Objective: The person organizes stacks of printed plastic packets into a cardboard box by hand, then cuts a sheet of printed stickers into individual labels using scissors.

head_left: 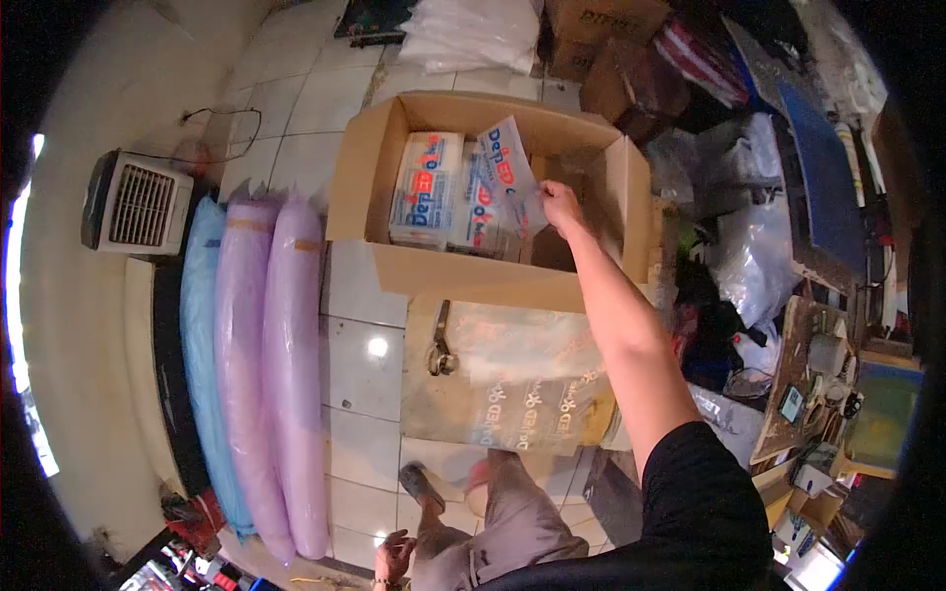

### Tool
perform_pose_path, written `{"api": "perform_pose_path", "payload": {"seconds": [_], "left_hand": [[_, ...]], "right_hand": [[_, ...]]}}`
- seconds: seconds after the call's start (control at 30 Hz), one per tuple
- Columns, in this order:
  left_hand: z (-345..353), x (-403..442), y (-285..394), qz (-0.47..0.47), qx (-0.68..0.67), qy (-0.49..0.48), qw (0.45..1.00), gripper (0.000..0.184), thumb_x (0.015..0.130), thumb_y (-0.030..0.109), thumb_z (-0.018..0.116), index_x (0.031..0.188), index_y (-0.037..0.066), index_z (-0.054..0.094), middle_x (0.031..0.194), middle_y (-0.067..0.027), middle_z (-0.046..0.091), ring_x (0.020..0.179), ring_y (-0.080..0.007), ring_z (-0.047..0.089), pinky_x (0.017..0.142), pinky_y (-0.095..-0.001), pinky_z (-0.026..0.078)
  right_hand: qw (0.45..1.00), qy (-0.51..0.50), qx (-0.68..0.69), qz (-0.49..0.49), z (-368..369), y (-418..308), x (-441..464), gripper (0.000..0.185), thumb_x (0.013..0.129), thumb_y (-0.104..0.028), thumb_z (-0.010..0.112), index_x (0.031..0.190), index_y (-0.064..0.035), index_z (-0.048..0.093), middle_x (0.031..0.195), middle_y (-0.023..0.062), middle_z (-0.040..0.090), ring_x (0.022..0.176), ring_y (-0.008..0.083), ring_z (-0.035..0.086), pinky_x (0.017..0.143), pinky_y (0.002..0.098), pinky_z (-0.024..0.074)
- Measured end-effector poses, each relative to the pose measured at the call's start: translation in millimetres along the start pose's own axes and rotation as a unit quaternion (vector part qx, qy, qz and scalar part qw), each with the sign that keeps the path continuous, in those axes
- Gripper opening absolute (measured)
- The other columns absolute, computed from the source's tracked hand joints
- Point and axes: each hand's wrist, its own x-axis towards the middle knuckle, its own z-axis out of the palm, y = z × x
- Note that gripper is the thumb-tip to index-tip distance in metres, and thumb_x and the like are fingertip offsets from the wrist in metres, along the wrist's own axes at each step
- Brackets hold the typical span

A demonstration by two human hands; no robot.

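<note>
My right hand (560, 207) reaches into an open cardboard box (463, 268), its fingers closed on the edge of a clear printed plastic bag (507, 167). Stacks of similar printed bags (426, 192) lie in the left part of the box. My left hand (394, 557) is low near my leg, away from the box, its fingers apart and nothing seen in it. On a board (434, 404) in front of the box lie more printed plastic sheets (532, 364) and a dark-handled tool (442, 350).
Long purple rolls (294, 374) and a blue roll (205, 364) lie at the left, below an air cooler (143, 204). White bags (471, 34) and cartons (636, 87) are behind the box. A cluttered workbench (788, 414) stands at the right.
</note>
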Motion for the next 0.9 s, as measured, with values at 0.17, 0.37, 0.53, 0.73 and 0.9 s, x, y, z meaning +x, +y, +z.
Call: {"api": "perform_pose_path", "payload": {"seconds": [0.17, 0.37, 0.53, 0.73, 0.9], "left_hand": [[-3.4, 19.0, 78.1, 0.082, 0.16, 0.017, 0.984, 0.044, 0.083, 0.036, 0.076, 0.115, 0.007, 0.067, 0.095, -0.013, 0.074, 0.091, -0.0232, 0.072, 0.076, -0.0358, 0.056], [-12.6, 53.6, 200.9, 0.327, 0.103, -0.058, 0.938, 0.042, 0.089, 0.032, 0.072, 0.114, -0.001, 0.065, 0.096, -0.0129, 0.072, 0.086, -0.021, 0.071, 0.073, -0.0335, 0.055], [-19.0, 26.2, 359.5, 0.279, -0.287, -0.225, 0.888, 0.043, 0.097, 0.035, 0.062, 0.119, -0.002, 0.061, 0.107, -0.0081, 0.069, 0.092, -0.0144, 0.063, 0.085, -0.0291, 0.049], [-57.1, 13.6, 401.3, 0.289, -0.422, -0.283, 0.811, 0.032, 0.099, 0.029, 0.058, 0.116, 0.003, 0.057, 0.102, -0.0066, 0.067, 0.087, -0.017, 0.065, 0.077, -0.0324, 0.054], [-80.4, 9.0, 360.3, 0.303, -0.422, -0.157, 0.84, 0.019, 0.088, 0.009, 0.071, 0.101, 0.005, 0.059, 0.086, -0.0034, 0.067, 0.072, -0.013, 0.065, 0.063, -0.0287, 0.055]], "right_hand": [[0.984, -0.063, 0.162, 0.035, -14.0, -19.2, -0.9, 0.007, 0.096, -0.012, 0.058, 0.094, -0.0075, 0.063, 0.085, -0.0008, 0.065, 0.075, 0.011, 0.06, 0.066, 0.0289, 0.0458], [0.909, -0.195, 0.369, 0.016, -62.6, -158.9, -97.1, 0.009, 0.097, -0.011, 0.059, 0.104, -0.0078, 0.063, 0.089, -0.0011, 0.064, 0.08, 0.0078, 0.058, 0.073, 0.0248, 0.0465], [0.874, -0.311, 0.373, -0.024, -98.2, -249.5, -215.0, 0.036, 0.096, -0.01, 0.06, 0.132, -0.0077, 0.055, 0.103, -0.0004, 0.067, 0.09, 0.0083, 0.062, 0.081, 0.0238, 0.0482], [0.897, -0.354, 0.261, -0.031, -117.9, -338.8, -335.2, 0.044, 0.096, -0.009, 0.059, 0.138, -0.0062, 0.05, 0.109, 0.0028, 0.067, 0.096, 0.0077, 0.061, 0.084, 0.0245, 0.0478], [0.911, -0.361, 0.198, -0.032, -100.1, -329.2, -377.9, 0.044, 0.096, -0.007, 0.055, 0.139, -0.0038, 0.048, 0.105, 0.0061, 0.068, 0.091, 0.0097, 0.062, 0.082, 0.0256, 0.0492]]}}
